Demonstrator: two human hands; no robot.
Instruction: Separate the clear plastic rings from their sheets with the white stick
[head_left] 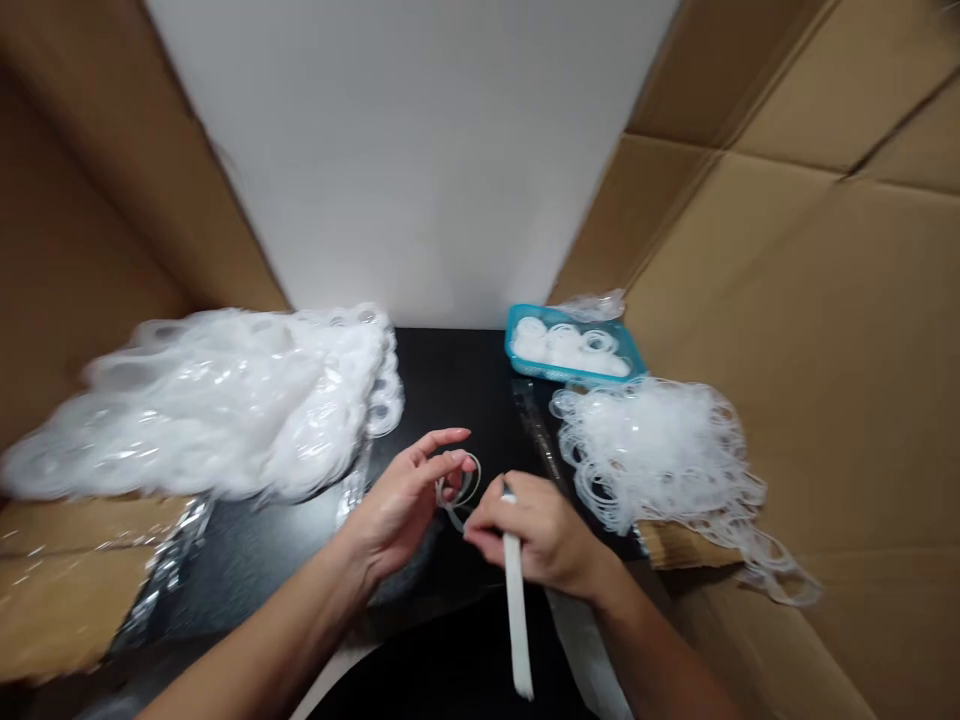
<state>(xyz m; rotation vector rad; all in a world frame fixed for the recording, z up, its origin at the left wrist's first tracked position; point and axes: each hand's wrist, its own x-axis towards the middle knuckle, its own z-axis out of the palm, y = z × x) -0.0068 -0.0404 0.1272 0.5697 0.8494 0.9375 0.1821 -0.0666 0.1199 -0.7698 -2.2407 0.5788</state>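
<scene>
My left hand (409, 500) has a thin white ring (471, 482) hooked on its fingers, with the thumb and index finger curved near it. Just to the right is my right hand (536, 525), closed in a pinch close to the ring's lower edge. A long, flat white strip-like tool (517, 620) is held in that hand and points down toward my lap. Its upper end looks dark, and its kind is not clear. Whether the right fingertips also touch the ring cannot be made out.
A clear bag of white rings (247, 400) lies at left. On the right, a pile of loose translucent rings (652, 440) sits before a blue tray (566, 374) holding white rings. Cardboard walls (847, 350) flank the black table (450, 390); a white panel (420, 160) stands behind.
</scene>
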